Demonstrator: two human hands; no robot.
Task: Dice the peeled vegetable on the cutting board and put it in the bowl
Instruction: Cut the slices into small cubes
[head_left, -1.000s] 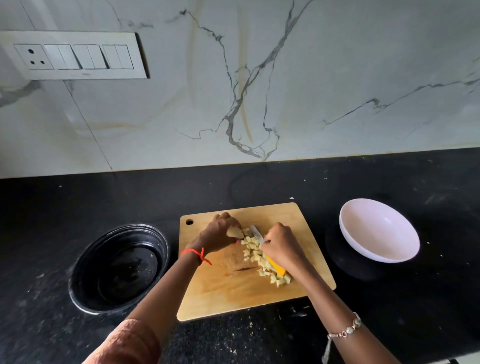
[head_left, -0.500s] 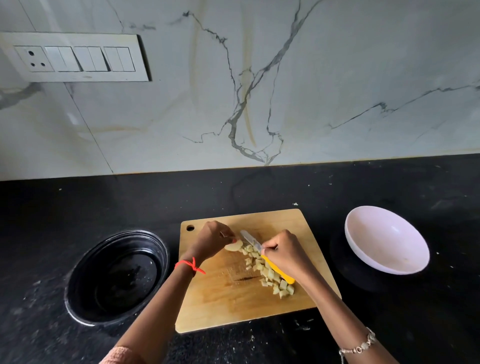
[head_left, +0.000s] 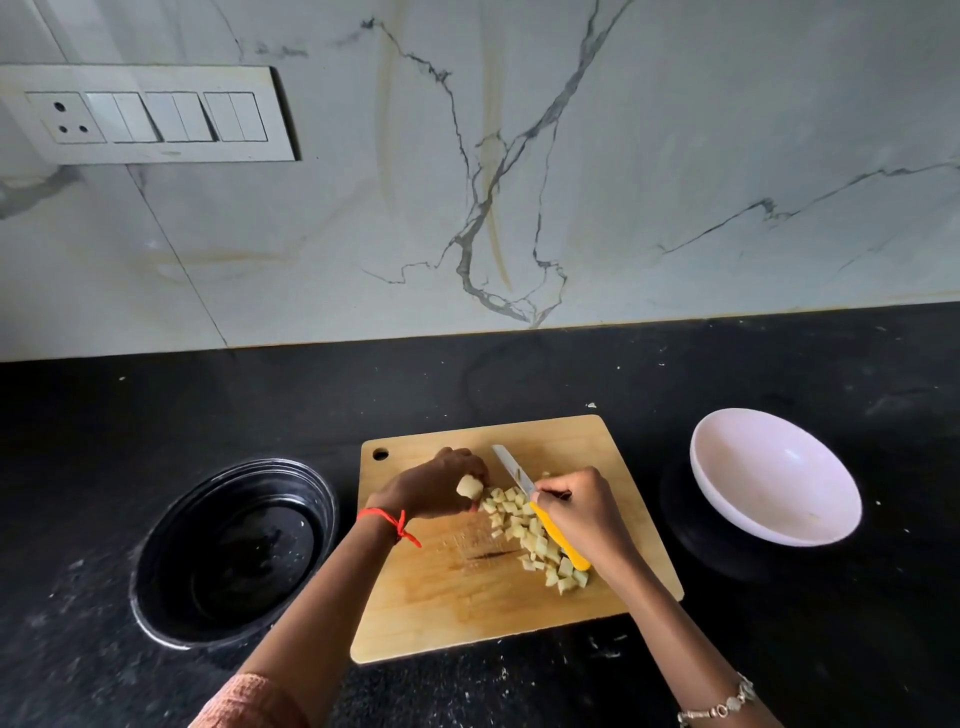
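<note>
The knife (head_left: 511, 470) has lifted off the dice (head_left: 530, 530) mid-board; right hand (head_left: 582, 512) grips its handle, left hand (head_left: 441, 486) pinches the last chunk (head_left: 469, 487), seemingly raised. Nearly diced.

black pot (head_left: 234, 553), switch panel (head_left: 150, 115), marble backsplash (head_left: 675, 156)

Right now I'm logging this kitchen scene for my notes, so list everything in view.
cutting board: one, light wood, centre of counter
diced pieces: many, pale yellow, on board
uncut chunk: one, pale yellow, in left hand
knife: one, yellow handle, in right hand
white bowl: one, right of board, looks empty
black bowl: one, left of board
switch panel: one, white, on marble wall
counter: black
left hand: red wrist thread
right hand: bracelet
</note>
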